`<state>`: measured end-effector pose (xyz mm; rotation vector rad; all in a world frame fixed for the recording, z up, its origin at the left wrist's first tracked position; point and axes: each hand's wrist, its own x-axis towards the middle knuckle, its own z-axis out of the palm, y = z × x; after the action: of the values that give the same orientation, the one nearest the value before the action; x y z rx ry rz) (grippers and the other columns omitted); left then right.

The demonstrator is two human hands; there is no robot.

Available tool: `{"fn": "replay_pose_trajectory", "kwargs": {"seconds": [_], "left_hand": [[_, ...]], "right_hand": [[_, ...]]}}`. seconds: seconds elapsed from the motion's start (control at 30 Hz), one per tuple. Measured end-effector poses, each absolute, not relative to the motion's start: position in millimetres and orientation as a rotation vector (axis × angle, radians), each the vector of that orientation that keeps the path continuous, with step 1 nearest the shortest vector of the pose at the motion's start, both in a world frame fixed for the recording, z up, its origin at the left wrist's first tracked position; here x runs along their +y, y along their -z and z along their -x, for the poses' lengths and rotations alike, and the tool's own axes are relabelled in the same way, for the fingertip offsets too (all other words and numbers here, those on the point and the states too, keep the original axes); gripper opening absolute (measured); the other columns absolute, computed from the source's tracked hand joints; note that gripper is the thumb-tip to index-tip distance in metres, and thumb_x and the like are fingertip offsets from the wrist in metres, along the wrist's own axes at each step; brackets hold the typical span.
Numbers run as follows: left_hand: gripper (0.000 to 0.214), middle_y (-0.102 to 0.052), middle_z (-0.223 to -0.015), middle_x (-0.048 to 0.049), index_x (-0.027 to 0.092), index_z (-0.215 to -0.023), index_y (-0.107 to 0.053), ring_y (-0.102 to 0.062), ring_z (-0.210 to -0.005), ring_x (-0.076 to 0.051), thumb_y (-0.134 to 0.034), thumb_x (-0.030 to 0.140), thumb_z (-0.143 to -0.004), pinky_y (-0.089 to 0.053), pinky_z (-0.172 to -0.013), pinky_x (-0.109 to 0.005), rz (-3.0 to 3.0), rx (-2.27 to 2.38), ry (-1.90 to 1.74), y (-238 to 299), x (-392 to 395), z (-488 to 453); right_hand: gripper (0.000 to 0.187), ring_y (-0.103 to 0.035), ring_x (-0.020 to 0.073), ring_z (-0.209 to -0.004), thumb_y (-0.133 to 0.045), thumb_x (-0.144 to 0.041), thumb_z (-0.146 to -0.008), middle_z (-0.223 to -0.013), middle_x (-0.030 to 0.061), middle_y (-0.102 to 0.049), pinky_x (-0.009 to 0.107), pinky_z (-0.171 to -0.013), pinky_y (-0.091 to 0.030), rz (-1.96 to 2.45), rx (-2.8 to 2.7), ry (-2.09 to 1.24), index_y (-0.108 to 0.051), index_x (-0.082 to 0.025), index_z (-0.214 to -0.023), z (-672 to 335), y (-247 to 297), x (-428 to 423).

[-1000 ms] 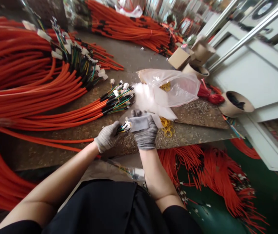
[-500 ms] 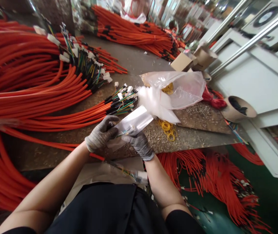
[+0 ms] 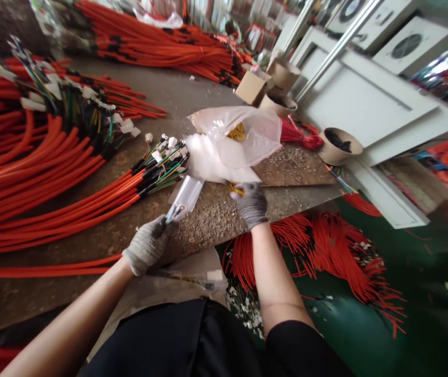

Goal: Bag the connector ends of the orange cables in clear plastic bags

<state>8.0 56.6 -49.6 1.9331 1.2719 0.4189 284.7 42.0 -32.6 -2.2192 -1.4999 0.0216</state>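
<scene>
My left hand point(image 3: 149, 243), in a grey knit glove, is closed around the end of an orange-sheathed cable point(image 3: 106, 262). A small clear plastic bag point(image 3: 188, 195) covers the wire ends, where metal ring terminals show through. My right hand point(image 3: 252, 204), also gloved, reaches down to yellow rubber bands point(image 3: 237, 189) on the table. Its fingertips are at the bands but smeared, so I cannot tell whether they grip any. Just beyond lies a stack of white plastic bags point(image 3: 216, 159), with a larger clear bag point(image 3: 261, 133) on it holding more yellow bands.
Orange cable bundles with white connectors point(image 3: 130, 128) fill the left of the table point(image 3: 224, 222). More orange cables point(image 3: 169, 50) lie at the back. Cardboard boxes point(image 3: 252, 86) and a round tub point(image 3: 339, 146) stand at the right. Red cables point(image 3: 337, 241) lie low beyond the front edge.
My right hand has left the bagged cable end and moved right to the rubber bands. My left hand keeps the cable and bag, now lower. The view has swung to the right.
</scene>
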Motion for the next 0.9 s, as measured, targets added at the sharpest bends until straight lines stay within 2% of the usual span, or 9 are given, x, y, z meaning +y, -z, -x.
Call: {"fn": "replay_pose_trajectory", "kwargs": {"seconds": [0.13,0.3,0.43,0.53,0.63,0.73,0.8,0.9], "left_hand": [[0.035,-0.063,-0.065,-0.0016,0.019,-0.082,-0.062,-0.052,-0.060,-0.016,-0.041,0.048,-0.082,-0.040,-0.058,-0.025,-1.952,1.282,-0.446,55,63,-11],[0.034,-0.062,-0.063,-0.0005,0.020,-0.078,-0.061,-0.051,-0.058,-0.015,-0.043,0.049,-0.082,-0.038,-0.056,-0.024,-1.938,1.182,-0.527,56,61,-8],[0.037,-0.061,-0.064,0.0003,0.018,-0.077,-0.063,-0.050,-0.062,-0.014,-0.047,0.051,-0.082,-0.039,-0.058,-0.023,-1.839,1.117,-0.542,55,61,-5],[0.043,-0.065,-0.076,-0.0012,0.015,-0.092,-0.065,-0.053,-0.068,-0.015,-0.059,0.054,-0.075,-0.042,-0.062,-0.024,-1.637,1.056,-0.665,51,65,-5],[0.062,-0.066,-0.090,-0.0037,0.012,-0.108,-0.061,-0.054,-0.075,-0.016,-0.073,0.051,-0.060,-0.044,-0.066,-0.025,-1.405,1.006,-0.820,44,72,-6],[0.052,-0.062,-0.075,-0.0016,0.011,-0.089,-0.065,-0.050,-0.065,-0.013,-0.076,0.051,-0.056,-0.042,-0.060,-0.025,-1.300,0.983,-0.772,40,81,-4],[0.046,-0.056,-0.065,0.0008,0.012,-0.076,-0.063,-0.045,-0.059,-0.011,-0.073,0.054,-0.059,-0.039,-0.057,-0.024,-1.250,0.962,-0.766,40,84,-1],[0.045,-0.056,-0.066,0.0012,0.013,-0.078,-0.062,-0.047,-0.062,-0.012,-0.071,0.055,-0.062,-0.041,-0.060,-0.024,-1.242,0.913,-0.824,46,86,2]], "right_hand": [[0.009,-0.059,0.0204,-0.084,-0.065,-0.016,-0.069,-0.082,0.0059,-0.066,0.036,-0.087,-0.046,2.260,-1.490,-0.116,-0.073,-0.016,-0.075,-343,42,45],[0.016,-0.060,0.0217,-0.077,-0.069,-0.029,-0.066,-0.074,0.0051,-0.068,0.038,-0.082,-0.046,2.048,-1.373,-0.239,-0.076,-0.016,-0.073,-351,50,48],[0.020,-0.058,0.0200,-0.065,-0.067,-0.034,-0.067,-0.063,0.0031,-0.066,0.036,-0.074,-0.046,1.874,-1.239,-0.397,-0.071,-0.015,-0.062,-333,40,54],[0.023,-0.057,0.0192,-0.066,-0.067,-0.039,-0.066,-0.063,0.0021,-0.065,0.035,-0.074,-0.045,1.715,-1.216,-0.513,-0.068,-0.016,-0.061,-291,33,61],[0.023,-0.057,0.0190,-0.072,-0.068,-0.040,-0.067,-0.069,0.0025,-0.064,0.036,-0.079,-0.045,1.575,-1.382,-0.653,-0.068,-0.017,-0.067,-225,31,64],[0.021,-0.057,0.0181,-0.074,-0.066,-0.040,-0.071,-0.070,0.0010,-0.061,0.037,-0.082,-0.046,1.359,-1.348,-0.948,-0.064,-0.020,-0.068,-172,31,53],[0.028,-0.059,0.0185,-0.076,-0.057,-0.046,-0.078,-0.069,0.0013,-0.060,0.037,-0.080,-0.050,1.168,-1.214,-1.206,-0.059,-0.021,-0.067,-159,28,42],[0.035,-0.061,0.0180,-0.069,-0.046,-0.051,-0.083,-0.077,0.0042,-0.065,0.034,-0.061,-0.053,0.999,-1.119,-1.443,-0.061,-0.021,-0.076,-168,18,30]]}}
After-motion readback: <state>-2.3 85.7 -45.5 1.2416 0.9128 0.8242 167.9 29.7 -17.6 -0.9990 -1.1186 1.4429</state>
